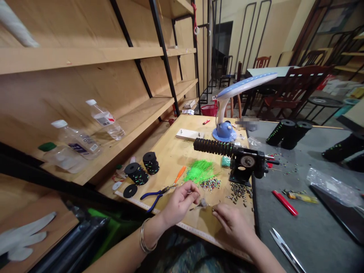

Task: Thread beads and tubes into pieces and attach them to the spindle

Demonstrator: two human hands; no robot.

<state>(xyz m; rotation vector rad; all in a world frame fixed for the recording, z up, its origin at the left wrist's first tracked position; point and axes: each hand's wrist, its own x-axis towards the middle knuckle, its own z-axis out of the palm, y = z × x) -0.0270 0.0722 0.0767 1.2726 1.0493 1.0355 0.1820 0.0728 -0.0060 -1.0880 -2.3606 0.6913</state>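
Observation:
My left hand (184,198) is closed in a pinch above the near edge of the wooden table; whatever its fingertips hold is too small to make out. To its right, my right hand (231,219) pinches a tiny dark piece that I cannot name. A small greyish lump (203,203) lies between the hands. Just beyond are a heap of small coloured beads (211,184) and a bundle of bright green thin strands (200,171). Small metal pieces (239,192) are scattered beyond my right hand. Blue-handled pliers (157,195) lie left of my left hand.
A black winding device (245,163) with a wrapped roll stands behind the beads, near a blue lamp (224,131). Black spools (136,173) and an orange-handled tool (180,174) sit left. Tweezers (286,248) and a red stick (285,203) lie on the grey mat (265,216).

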